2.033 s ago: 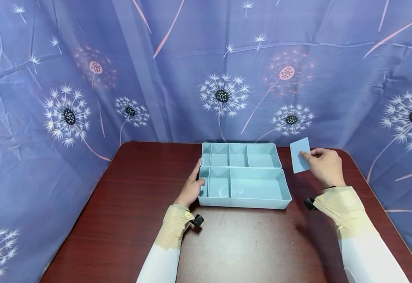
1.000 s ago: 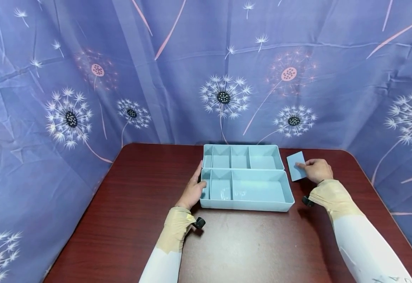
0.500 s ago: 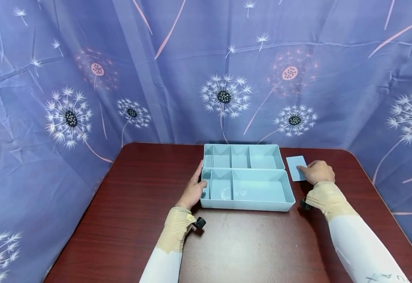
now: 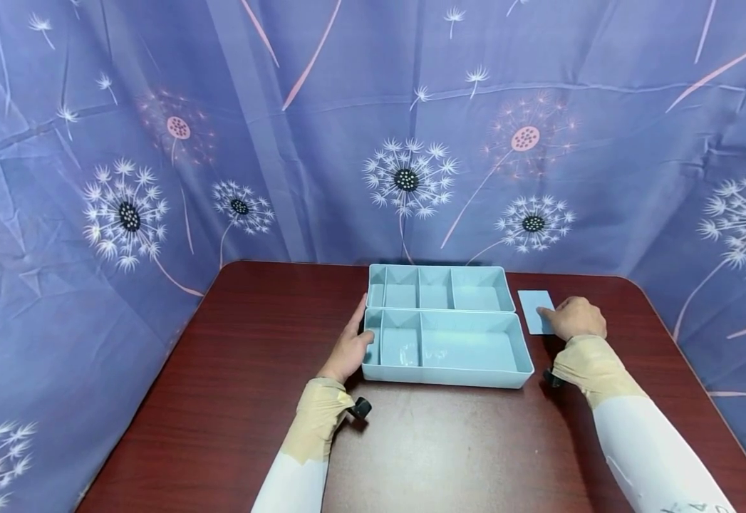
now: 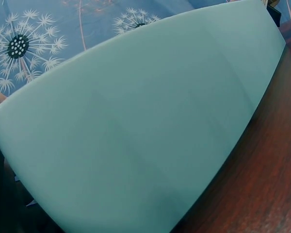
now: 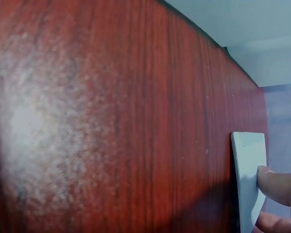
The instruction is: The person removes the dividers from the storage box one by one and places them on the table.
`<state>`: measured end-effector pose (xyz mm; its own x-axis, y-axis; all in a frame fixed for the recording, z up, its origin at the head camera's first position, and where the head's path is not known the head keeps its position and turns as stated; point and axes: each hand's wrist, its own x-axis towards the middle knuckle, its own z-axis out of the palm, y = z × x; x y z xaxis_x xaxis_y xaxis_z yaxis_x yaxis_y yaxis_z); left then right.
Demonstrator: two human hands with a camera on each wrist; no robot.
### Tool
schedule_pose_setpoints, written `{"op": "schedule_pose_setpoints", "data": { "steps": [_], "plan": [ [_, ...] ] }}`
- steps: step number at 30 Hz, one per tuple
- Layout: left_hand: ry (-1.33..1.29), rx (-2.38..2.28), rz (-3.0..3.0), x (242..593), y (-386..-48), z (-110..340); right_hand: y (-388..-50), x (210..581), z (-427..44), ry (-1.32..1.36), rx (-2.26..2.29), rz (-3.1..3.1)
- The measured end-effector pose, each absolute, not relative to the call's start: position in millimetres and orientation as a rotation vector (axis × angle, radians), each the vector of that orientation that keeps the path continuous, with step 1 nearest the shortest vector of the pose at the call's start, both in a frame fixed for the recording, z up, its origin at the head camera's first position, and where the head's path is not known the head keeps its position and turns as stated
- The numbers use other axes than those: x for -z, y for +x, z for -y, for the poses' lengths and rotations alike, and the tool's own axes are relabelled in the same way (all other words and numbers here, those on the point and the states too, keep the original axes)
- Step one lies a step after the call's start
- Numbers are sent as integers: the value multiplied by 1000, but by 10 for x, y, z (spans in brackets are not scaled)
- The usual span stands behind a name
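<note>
Thin, rectangular pale-blue card (image 4: pixel 530 313) sits at 3 o'clock of the light-blue plastic-looking front tray (image 4: pixel 447 376) (3 compts) & matching rear tray (image 4: pixel 478 299) (4 compts), w/ a narrow strip of dark red-brown wood-grain worktop (image 4: pixel 238 399) between; can't tell if its underside fully touches down. Long axis in head view runs approx 11:30 to 5:30. Looks plain, straight-edged, nearly same colour as the trays. R hand (image 4: pixel 578 318) is at its 3 o'clock side, fingers pinching it, thumb on top face. L hand (image 4: pixel 347 350) is at 9 o'clock of front tray, fingers gripping the end wall, thumb hooked over the rim. R wrist cam adds card's thickness & a fingertip below the thumb, both unseen from head; there it reads whiter, long side approx 12 to 6. L wrist cam mostly shows a smooth outer tray wall, compts hidden; head view gives those, plus blue dandelion-print curtain (image 4: pixel 321 164) at 12 o'clock.
</note>
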<state>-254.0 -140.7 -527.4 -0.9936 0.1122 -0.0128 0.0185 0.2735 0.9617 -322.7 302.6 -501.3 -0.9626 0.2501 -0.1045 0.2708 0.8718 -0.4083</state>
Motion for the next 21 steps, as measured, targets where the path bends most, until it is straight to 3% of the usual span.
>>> {"op": "schedule_pose_setpoints", "data": {
  "steps": [21],
  "plan": [
    [112, -1845, -2444, 5283, -2546, 1405, -3148, 4863, -2776, 295, 762, -3031]
  ]
}}
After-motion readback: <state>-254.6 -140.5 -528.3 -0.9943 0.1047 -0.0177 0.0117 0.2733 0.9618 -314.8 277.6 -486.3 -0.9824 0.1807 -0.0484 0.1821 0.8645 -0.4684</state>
